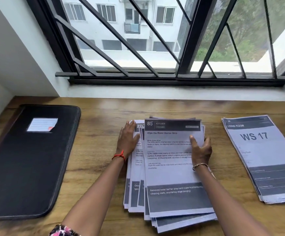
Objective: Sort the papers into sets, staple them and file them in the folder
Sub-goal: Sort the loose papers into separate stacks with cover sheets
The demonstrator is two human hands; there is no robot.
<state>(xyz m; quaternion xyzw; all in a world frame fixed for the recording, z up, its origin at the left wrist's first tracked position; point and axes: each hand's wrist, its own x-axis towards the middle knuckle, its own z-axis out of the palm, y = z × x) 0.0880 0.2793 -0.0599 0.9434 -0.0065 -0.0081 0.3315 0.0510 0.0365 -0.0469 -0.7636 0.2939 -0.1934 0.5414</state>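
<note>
A loose, fanned stack of printed papers [169, 174] lies in the middle of the wooden table; its top sheet reads "85 KITCHEN". My left hand [127, 139] lies flat on the stack's upper left sheets, fingers straight. My right hand [201, 149] grips the right edge of the top sheets, thumb on top and fingers curled round the edge. A second stack of papers [264, 160], topped by a "WS 17 LIVING ROOM" sheet, lies to the right. A shut black zip folder [27, 160] with a white label lies at the left. No stapler shows.
The table [100, 120] runs back to a white sill under a barred window [155, 48]. A white wall corner stands at the far left. Bare wood shows between the folder and the middle stack.
</note>
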